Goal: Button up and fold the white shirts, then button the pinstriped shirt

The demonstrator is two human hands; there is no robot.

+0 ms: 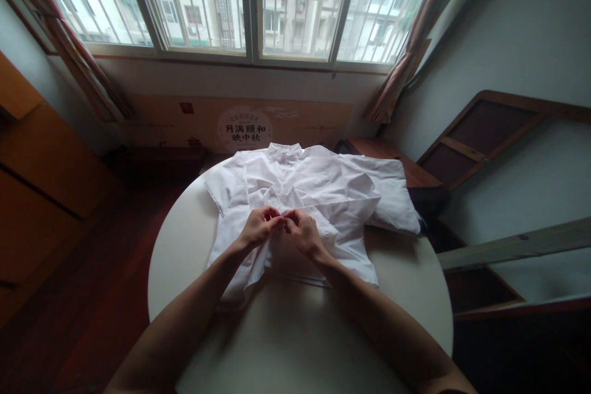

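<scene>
A white shirt (318, 178) lies spread and wrinkled on the round white table (180, 258), its collar at the far side. My left hand (262, 225) pinches the shirt's front near its middle. Right beside it, my right hand (300, 229) is also closed on the shirt, the fingertips of both hands nearly touching. The small part between the fingertips is too small to make out. Below my hands the cloth hangs in loose folds with an open gap.
Folded white cloth (392, 197) lies at the table's right edge, beside the shirt. Beyond the table are a printed board (184, 126) and barred windows. A brown wooden piece of furniture (397, 157) stands behind on the right.
</scene>
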